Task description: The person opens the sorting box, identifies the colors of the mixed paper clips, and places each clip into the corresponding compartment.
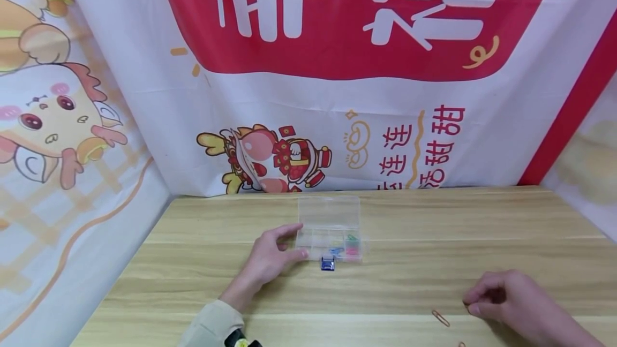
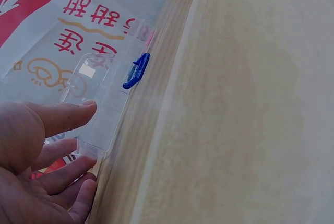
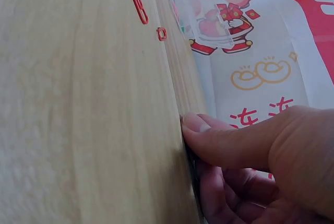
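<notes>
A clear plastic compartment box [image 1: 320, 238] stands on the table with its transparent lid [image 1: 329, 213] raised at the back and a blue latch [image 1: 328, 264] at its front. My left hand [image 1: 272, 253] holds the box's left end, thumb at the front corner and index finger toward the back. Green, pink and blue paper clips [image 1: 352, 251] lie in its right-hand compartments. Low over the table at the right, my right hand [image 1: 513, 304] pinches a small reddish paper clip, mostly hidden by the thumb [image 3: 195, 123]. Another orange-red paper clip [image 1: 441, 318] lies left of that hand.
One more orange paper clip [image 1: 461, 344] shows at the bottom edge of the head view. The wooden table [image 1: 202, 240] meets a printed cloth backdrop [image 1: 270, 95] behind the box, with cloth [image 1: 120, 159] hanging at the left side too.
</notes>
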`<action>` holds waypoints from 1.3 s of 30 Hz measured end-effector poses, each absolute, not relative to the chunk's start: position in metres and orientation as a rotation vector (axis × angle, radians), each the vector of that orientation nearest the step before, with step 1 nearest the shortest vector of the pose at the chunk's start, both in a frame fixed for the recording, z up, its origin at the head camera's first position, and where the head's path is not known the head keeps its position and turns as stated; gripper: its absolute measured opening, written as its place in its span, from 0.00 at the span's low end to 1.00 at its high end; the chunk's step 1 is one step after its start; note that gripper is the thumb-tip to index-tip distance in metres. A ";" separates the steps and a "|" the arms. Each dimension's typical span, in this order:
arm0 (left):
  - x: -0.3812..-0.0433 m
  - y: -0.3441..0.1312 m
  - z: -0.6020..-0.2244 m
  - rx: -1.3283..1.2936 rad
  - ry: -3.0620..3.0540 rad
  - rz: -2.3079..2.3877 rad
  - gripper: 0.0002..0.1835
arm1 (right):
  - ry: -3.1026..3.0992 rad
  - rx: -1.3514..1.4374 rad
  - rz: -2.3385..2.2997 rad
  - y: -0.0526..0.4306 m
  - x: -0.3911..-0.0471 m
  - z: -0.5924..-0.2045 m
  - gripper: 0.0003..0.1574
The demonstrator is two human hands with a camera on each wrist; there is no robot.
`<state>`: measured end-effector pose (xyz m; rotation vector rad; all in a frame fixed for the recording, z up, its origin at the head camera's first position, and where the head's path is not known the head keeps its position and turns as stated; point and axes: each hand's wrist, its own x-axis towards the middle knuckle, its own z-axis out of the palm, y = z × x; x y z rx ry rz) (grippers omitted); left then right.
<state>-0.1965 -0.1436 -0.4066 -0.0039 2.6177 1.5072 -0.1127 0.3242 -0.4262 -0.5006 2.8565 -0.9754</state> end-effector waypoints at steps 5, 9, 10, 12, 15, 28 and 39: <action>-0.197 -0.144 -0.408 0.000 2.613 1.507 0.36 | 2.799 -0.590 -1.033 0.324 -0.115 -0.430 0.06; -0.198 -0.145 -0.408 -0.001 2.619 1.505 0.36 | 2.769 -0.624 -1.047 0.322 -0.116 -0.432 0.05; -0.198 -0.145 -0.407 0.001 2.621 1.503 0.36 | 2.773 -0.641 -1.047 0.322 -0.116 -0.433 0.06; -0.198 -0.145 -0.407 0.003 2.624 1.503 0.36 | 2.767 -0.642 -1.046 0.321 -0.116 -0.433 0.06; -0.198 -0.146 -0.406 0.010 2.619 1.508 0.36 | 2.781 -0.617 -1.017 0.318 -0.115 -0.432 0.07; -0.197 -0.146 -0.407 0.009 2.610 1.509 0.37 | 2.920 -0.681 -0.956 0.312 -0.113 -0.436 0.12; -0.199 -0.145 -0.409 0.037 2.631 1.513 0.36 | 2.905 -0.476 -1.004 0.287 -0.128 -0.415 0.09</action>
